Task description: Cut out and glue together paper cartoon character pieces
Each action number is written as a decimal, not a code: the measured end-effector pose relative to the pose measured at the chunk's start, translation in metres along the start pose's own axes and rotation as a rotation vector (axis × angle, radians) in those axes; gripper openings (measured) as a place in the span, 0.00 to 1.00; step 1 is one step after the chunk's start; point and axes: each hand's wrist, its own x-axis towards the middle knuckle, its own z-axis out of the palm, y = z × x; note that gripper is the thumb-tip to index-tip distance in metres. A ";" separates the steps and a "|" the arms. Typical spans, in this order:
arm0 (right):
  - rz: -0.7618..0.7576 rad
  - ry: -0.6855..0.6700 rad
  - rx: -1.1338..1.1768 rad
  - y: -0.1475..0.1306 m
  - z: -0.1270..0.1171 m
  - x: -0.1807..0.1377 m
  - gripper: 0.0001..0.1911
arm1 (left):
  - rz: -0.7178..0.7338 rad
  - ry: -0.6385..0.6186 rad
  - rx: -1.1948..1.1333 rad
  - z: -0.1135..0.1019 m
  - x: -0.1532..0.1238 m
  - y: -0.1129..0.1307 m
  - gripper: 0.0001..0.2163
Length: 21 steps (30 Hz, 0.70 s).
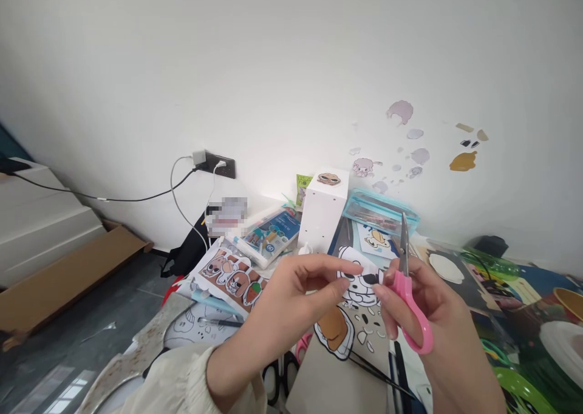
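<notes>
A white paper cutout (363,294) with a black-outlined cartoon drawing is held up over the grey board (332,374). My left hand (291,295) pinches its left side between thumb and forefinger. At the cutout's right edge, the thumb and forefinger of my right hand (437,317) are closed on the paper. That same hand also keeps hold of pink-handled scissors (412,311), blades pointing up and seemingly together. Below lie a brown-and-white cartoon cutout (334,332), small black and white paper scraps (364,335) and dark tweezers (380,371).
A white box (321,210) stands against the wall beside a clear blue pencil case (380,210). Printed cartoon sheets (232,277) and a boxed set (272,232) lie to the left. Black-handled scissors (280,377) sit near the front. Paper pieces (401,111) stick to the wall.
</notes>
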 end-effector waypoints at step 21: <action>-0.164 0.044 -0.216 0.014 -0.034 0.012 0.16 | 0.059 0.082 0.012 -0.012 0.008 -0.004 0.07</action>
